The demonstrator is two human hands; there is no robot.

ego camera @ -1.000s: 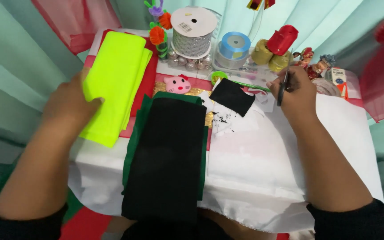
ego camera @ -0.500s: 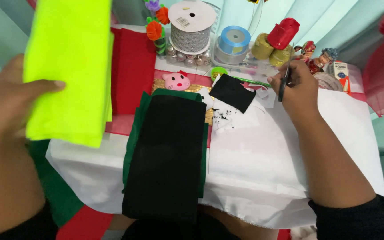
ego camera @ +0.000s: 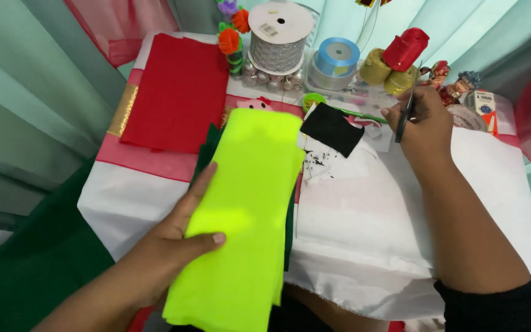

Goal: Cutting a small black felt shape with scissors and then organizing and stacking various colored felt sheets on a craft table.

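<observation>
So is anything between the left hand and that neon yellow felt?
No. The left hand already grips the neon yellow felt at its left edge, thumb on top; nothing visible lies between them.

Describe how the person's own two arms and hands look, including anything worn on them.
Both forearms are bare, with dark, black-looking sleeves pushed up near the elbows; the sleeve shows clearly on the right arm at the lower right edge. The left hand and right hand wear no gloves. No rings, watch or bracelets are visible. The left thumbnail looks short and unpainted.
</observation>
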